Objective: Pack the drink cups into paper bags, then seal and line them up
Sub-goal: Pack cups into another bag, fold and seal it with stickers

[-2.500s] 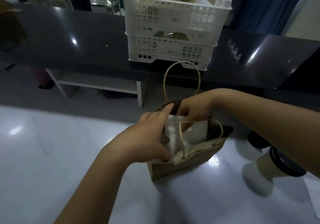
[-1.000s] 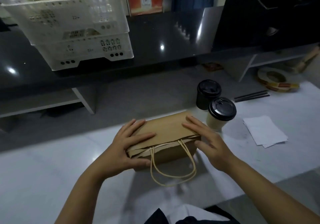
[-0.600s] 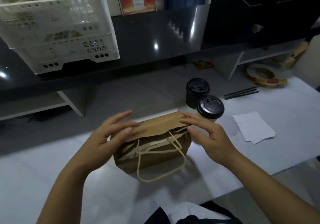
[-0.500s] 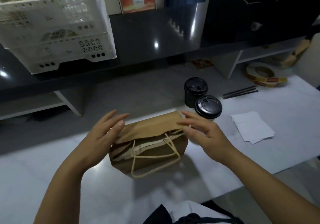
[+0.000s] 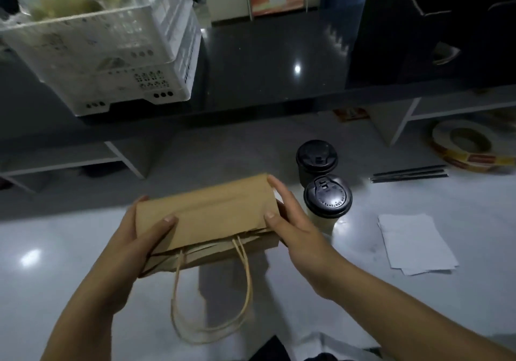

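Note:
A brown paper bag [image 5: 206,215] stands on the white counter with its top folded over toward me, and its two rope handles [image 5: 212,304] hang down the front. My left hand [image 5: 139,237] grips the bag's left end, thumb on the folded flap. My right hand [image 5: 290,221] grips the right end, thumb on the flap and fingers behind. What is inside the bag is hidden. Just right of the bag stand two lidded cups: a pale cup with a black lid [image 5: 327,201] and a black cup [image 5: 316,160] behind it.
A stack of white paper sheets [image 5: 413,243] lies at the right, black straws [image 5: 410,174] beyond it, and a roll of stickers [image 5: 469,148] at far right. White crates [image 5: 117,53] sit on the raised dark counter [image 5: 265,61] behind.
The bag's open top has been folded down toward me. Both hands moved from the mouth to its two ends, and the flap lies flatter than half a second ago.

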